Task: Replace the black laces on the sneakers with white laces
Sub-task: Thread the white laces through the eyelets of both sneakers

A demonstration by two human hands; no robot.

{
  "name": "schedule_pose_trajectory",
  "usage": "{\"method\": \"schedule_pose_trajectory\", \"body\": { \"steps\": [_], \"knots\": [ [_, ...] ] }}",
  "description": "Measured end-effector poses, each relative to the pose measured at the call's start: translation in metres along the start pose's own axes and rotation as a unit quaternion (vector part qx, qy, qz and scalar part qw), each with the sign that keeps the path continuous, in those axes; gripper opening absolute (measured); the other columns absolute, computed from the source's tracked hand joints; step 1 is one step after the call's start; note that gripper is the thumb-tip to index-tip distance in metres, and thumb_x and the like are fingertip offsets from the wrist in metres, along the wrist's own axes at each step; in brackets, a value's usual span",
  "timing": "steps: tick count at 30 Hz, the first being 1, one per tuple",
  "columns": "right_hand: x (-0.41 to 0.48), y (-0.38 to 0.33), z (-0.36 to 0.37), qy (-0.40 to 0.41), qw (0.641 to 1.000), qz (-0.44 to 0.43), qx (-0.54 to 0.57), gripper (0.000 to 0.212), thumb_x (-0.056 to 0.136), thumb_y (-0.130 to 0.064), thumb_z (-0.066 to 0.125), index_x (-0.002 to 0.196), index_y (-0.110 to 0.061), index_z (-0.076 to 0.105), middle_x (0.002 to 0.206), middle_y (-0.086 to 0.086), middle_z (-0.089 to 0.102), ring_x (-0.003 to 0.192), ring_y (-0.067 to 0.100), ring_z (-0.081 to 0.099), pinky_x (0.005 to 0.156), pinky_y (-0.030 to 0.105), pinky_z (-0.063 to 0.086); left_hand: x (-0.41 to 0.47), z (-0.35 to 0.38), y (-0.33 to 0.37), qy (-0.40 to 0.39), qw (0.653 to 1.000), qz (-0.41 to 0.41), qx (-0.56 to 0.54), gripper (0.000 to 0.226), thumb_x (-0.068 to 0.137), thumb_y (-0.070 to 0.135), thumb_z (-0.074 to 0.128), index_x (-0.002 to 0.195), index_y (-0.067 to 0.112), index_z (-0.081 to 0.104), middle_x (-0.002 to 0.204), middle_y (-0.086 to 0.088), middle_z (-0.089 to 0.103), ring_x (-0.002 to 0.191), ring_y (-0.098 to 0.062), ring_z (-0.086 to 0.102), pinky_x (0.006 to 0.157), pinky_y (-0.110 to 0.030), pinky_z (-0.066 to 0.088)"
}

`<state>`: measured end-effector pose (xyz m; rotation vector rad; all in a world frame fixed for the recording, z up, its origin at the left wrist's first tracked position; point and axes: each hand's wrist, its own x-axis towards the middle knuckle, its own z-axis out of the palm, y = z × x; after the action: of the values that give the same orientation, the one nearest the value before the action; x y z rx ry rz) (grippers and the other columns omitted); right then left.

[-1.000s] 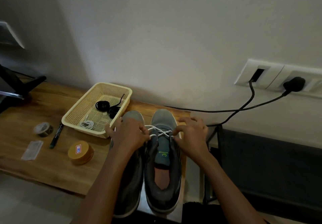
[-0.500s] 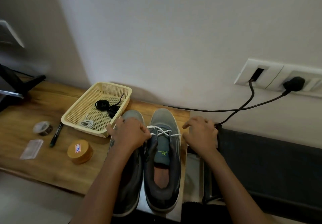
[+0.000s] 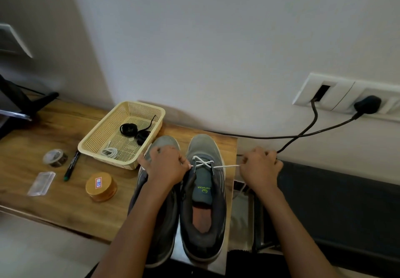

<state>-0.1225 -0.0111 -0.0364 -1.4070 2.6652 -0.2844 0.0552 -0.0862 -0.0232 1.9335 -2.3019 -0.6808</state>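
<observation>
Two grey sneakers stand side by side on the wooden table, toes toward the wall. The right sneaker (image 3: 203, 193) has a white lace (image 3: 203, 163) crossed through its front eyelets. My right hand (image 3: 258, 168) grips one end of that lace and holds it taut, out past the table's right edge. My left hand (image 3: 166, 165) rests over the left sneaker (image 3: 164, 143) and pinches the lace's other end at the right sneaker's left eyelets. Coiled black laces (image 3: 132, 131) and a bundled white lace (image 3: 110, 152) lie in the cream basket (image 3: 97, 135).
On the table (image 3: 65, 204) left of the sneakers lie a round wooden tin (image 3: 101, 186), a marker (image 3: 71, 165), a tape roll (image 3: 55, 157) and a clear packet (image 3: 41, 183). Black cables (image 3: 303, 135) run from wall sockets (image 3: 346, 96). A dark seat (image 3: 337, 208) stands at right.
My right hand has drawn the white lace end out to the right, away from the sneaker, and the lace now runs taut. My left hand has stayed at the eyelets.
</observation>
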Motion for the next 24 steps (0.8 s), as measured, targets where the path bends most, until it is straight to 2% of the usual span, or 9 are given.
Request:
{"method": "schedule_pose_trajectory", "body": {
  "steps": [3,5,7,10,15,21,24],
  "knots": [
    [0.002,0.004,-0.002,-0.018,1.000,0.024,0.008,0.020,0.091,-0.020,0.049,0.106,-0.019,0.063,0.124,0.002,0.049,0.120,0.028,0.031,0.096,0.040,0.029,0.001,0.001,0.001,0.001,1.000,0.001,0.006,0.015,0.088,0.040,0.061,0.079,0.031,0.068,0.136,0.013,0.048,0.139,-0.023,0.020,0.112,-0.056,-0.001],
    [0.001,-0.004,-0.001,-0.030,0.998,-0.016,0.056,0.020,0.088,-0.023,0.055,0.105,-0.025,0.064,0.130,-0.002,0.046,0.126,0.026,0.027,0.100,0.039,0.025,0.000,0.001,0.002,0.008,1.000,0.006,0.008,0.015,0.089,0.040,0.060,0.089,0.030,0.070,0.136,0.013,0.047,0.139,-0.023,0.020,0.112,-0.055,0.000],
    [-0.003,-0.015,0.002,-0.037,0.993,-0.072,0.085,0.020,0.087,-0.028,0.058,0.105,-0.030,0.066,0.136,-0.007,0.043,0.130,0.023,0.023,0.103,0.038,0.021,-0.001,0.000,0.003,0.012,1.000,0.014,0.002,0.015,0.087,0.043,0.061,0.090,0.032,0.070,0.138,0.014,0.046,0.139,-0.022,0.020,0.112,-0.054,0.001],
    [-0.008,-0.026,0.010,-0.035,0.988,-0.133,0.064,0.018,0.088,-0.031,0.058,0.104,-0.031,0.067,0.139,-0.010,0.040,0.132,0.021,0.020,0.103,0.037,0.018,-0.001,0.001,0.004,0.019,1.000,0.018,0.001,0.013,0.086,0.045,0.063,0.087,0.034,0.069,0.138,0.014,0.046,0.139,-0.021,0.021,0.113,-0.053,0.002],
    [-0.007,-0.021,0.012,-0.014,0.990,-0.138,0.017,0.019,0.091,-0.031,0.054,0.104,-0.025,0.066,0.131,-0.010,0.046,0.131,0.021,0.024,0.101,0.037,0.019,0.000,0.002,0.002,0.015,1.000,0.015,0.023,0.017,0.089,0.043,0.060,0.083,0.030,0.070,0.135,0.014,0.049,0.139,-0.020,0.021,0.111,-0.055,0.001],
    [-0.006,-0.018,0.011,-0.031,0.993,-0.117,0.014,0.021,0.094,-0.033,0.049,0.107,-0.023,0.064,0.124,-0.007,0.051,0.124,0.020,0.031,0.101,0.038,0.022,0.003,0.004,0.000,0.015,0.999,0.005,0.036,0.020,0.090,0.043,0.058,0.092,0.028,0.070,0.136,0.014,0.047,0.140,-0.020,0.020,0.111,-0.057,0.000],
    [-0.005,-0.017,0.009,-0.049,0.992,-0.109,0.027,0.017,0.095,-0.030,0.049,0.101,-0.023,0.064,0.111,-0.006,0.060,0.119,0.019,0.039,0.106,0.041,0.018,0.004,0.004,0.000,0.008,0.999,0.003,0.043,0.021,0.091,0.044,0.057,0.096,0.028,0.070,0.138,0.014,0.045,0.141,-0.021,0.017,0.111,-0.057,0.000]
  ]
}}
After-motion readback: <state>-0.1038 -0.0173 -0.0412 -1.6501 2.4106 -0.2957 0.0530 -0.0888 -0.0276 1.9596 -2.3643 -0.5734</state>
